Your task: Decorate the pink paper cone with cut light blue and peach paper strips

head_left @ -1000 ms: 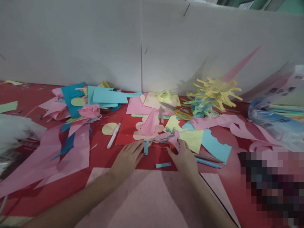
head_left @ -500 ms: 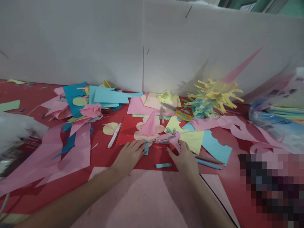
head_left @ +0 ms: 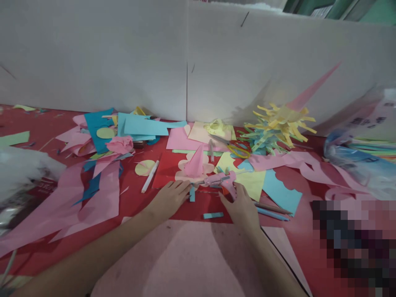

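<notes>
My left hand [head_left: 168, 199] lies low on the red table [head_left: 40, 123], fingertips pinched on a small blue paper strip [head_left: 192, 193]. My right hand [head_left: 241, 206] grips the handle of a pink glue gun [head_left: 220, 180], whose nozzle points left toward that strip. Just behind them a pink paper cone [head_left: 195, 162] stands on a pale scalloped cut-out [head_left: 185, 175]. A second blue strip [head_left: 213, 215] lies loose between my wrists. A large pink sheet [head_left: 192, 260] lies under my forearms.
Coloured paper scraps cover the table: a blue and pink pile [head_left: 105, 132] at the left, a yellow and blue fringed paper piece [head_left: 275, 126] at the right. Yellow-handled scissors [head_left: 235, 148], a white pen [head_left: 150, 176], pencils [head_left: 269, 208] and a plastic bag of paper [head_left: 361, 161] lie around. A white board wall [head_left: 185, 57] closes the back.
Both hands stay almost where they were. The blue strip at my left fingertips has shifted slightly, and the view has drifted a little.
</notes>
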A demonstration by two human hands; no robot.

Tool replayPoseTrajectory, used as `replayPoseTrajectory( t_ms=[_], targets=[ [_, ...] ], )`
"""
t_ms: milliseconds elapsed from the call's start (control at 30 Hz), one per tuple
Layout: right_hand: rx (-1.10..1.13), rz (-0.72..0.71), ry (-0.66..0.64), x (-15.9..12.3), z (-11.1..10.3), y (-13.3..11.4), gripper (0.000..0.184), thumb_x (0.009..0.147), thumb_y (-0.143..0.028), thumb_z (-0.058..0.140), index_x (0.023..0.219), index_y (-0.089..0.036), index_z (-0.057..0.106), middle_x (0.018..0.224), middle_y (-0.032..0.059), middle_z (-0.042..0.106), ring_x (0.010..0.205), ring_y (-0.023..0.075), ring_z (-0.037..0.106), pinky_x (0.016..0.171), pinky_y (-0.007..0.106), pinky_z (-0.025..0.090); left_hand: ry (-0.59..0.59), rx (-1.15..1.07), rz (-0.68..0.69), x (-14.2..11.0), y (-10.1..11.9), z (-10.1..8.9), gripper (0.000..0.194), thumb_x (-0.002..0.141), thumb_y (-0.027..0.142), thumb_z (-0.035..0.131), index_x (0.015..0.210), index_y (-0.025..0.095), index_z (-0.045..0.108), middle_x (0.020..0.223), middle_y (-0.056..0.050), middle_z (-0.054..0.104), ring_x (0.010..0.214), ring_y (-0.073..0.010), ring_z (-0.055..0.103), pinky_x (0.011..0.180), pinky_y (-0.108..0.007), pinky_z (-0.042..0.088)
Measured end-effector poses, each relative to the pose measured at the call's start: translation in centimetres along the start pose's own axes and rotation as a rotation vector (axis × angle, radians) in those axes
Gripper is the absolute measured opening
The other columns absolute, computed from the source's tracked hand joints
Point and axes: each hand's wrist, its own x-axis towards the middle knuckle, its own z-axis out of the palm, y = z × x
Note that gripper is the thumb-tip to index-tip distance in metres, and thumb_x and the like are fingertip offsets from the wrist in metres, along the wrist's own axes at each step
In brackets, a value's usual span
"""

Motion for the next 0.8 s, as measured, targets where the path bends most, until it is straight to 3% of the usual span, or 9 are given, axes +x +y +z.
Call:
replayPoseTrajectory(
  t_ms=[100, 200, 300, 367, 467, 567, 633, 800],
  targets=[
    [0.053, 0.013, 0.031, 0.2, -0.1, 0.4, 0.047, 0.074, -0.049, 0.047, 0.111, -0.019, 0.047, 0.111, 0.0105, 0.056, 0.094, 0.0247, 0.057, 0.062, 0.03, 0.043, -0.021, -0.117, 0.031, 0.2, -0.9, -0.5, 0.031, 0.091, 0.018, 0.032, 0.113, 0.019, 0.054, 0.118, -0.006, 0.055, 0.111, -0.0192, 0.047, 0.087, -0.033, 0.037],
    [0.131, 0.031, 0.079, 0.6, -0.4, 0.9, 0.053, 0.072, -0.053, 0.048, 0.112, -0.017, 0.048, 0.105, 0.0116, 0.057, 0.093, 0.0258, 0.056, 0.065, 0.031, 0.043, 0.02, -0.378, -0.12, 1.0, -1.9, -1.8, 0.03, 0.092, 0.025, 0.031, 0.109, 0.023, 0.056, 0.111, -0.002, 0.06, 0.104, -0.0157, 0.052, 0.085, -0.029, 0.04],
    [0.218, 0.049, 0.129, 1.1, -0.6, 1.5, 0.059, 0.07, -0.056, 0.05, 0.112, -0.014, 0.048, 0.098, 0.0122, 0.059, 0.088, 0.0258, 0.056, 0.066, 0.032, 0.043, 0.256, -0.563, -0.391, 2.7, -2.7, -3.6, 0.028, 0.089, 0.037, 0.037, 0.102, 0.024, 0.058, 0.099, -0.001, 0.062, 0.091, -0.0139, 0.057, 0.079, -0.026, 0.044],
    [0.261, 0.066, 0.142, 1.3, -0.7, 1.9, 0.062, 0.068, -0.058, 0.051, 0.111, -0.013, 0.05, 0.095, 0.0118, 0.06, 0.085, 0.0248, 0.056, 0.067, 0.032, 0.042, 0.431, -0.573, -0.466, 4.4, -2.8, -4.6, 0.029, 0.084, 0.039, 0.046, 0.106, 0.023, 0.054, 0.105, -0.002, 0.059, 0.092, -0.0149, 0.056, 0.081, -0.028, 0.044],
    [0.285, 0.101, 0.147, 1.6, -1.1, 2.2, 0.061, 0.067, -0.058, 0.054, 0.108, -0.013, 0.051, 0.092, 0.0104, 0.06, 0.08, 0.0226, 0.055, 0.067, 0.031, 0.042, 0.486, -0.57, -0.452, 7.0, -2.7, -5.1, 0.043, 0.077, 0.038, 0.057, 0.116, 0.022, 0.048, 0.116, -0.004, 0.053, 0.099, -0.0173, 0.054, 0.085, -0.031, 0.043],
    [0.319, 0.138, 0.137, 1.8, -1.7, 2.3, 0.061, 0.065, -0.057, 0.056, 0.107, -0.013, 0.051, 0.086, 0.008, 0.059, 0.073, 0.0201, 0.053, 0.065, 0.03, 0.041, 0.414, -0.58, -0.418, 8.8, -2.4, -5.1, 0.031, 0.076, 0.037, 0.058, 0.101, 0.018, 0.056, 0.102, -0.004, 0.061, 0.093, -0.0181, 0.056, 0.082, -0.031, 0.044],
    [0.359, 0.146, 0.137, 1.9, -2.0, 2.3, 0.06, 0.065, -0.057, 0.056, 0.105, -0.012, 0.052, 0.081, 0.0063, 0.058, 0.069, 0.0187, 0.052, 0.063, 0.029, 0.041, 0.415, -0.584, -0.423, 9.3, -2.5, -5.4, 0.026, 0.077, 0.037, 0.057, 0.094, 0.017, 0.059, 0.094, -0.003, 0.063, 0.087, -0.0172, 0.058, 0.078, -0.03, 0.045],
    [0.428, 0.126, 0.178, 2.0, -2.1, 2.6, 0.054, 0.067, -0.057, 0.056, 0.098, -0.013, 0.053, 0.067, 0.0005, 0.052, 0.059, 0.0152, 0.047, 0.056, 0.026, 0.039, 0.448, -0.574, -0.356, 8.7, -3.4, -7.4, 0.027, 0.076, 0.032, 0.058, 0.099, 0.018, 0.059, 0.098, -0.003, 0.063, 0.088, -0.0153, 0.057, 0.08, -0.028, 0.044]
  ],
)
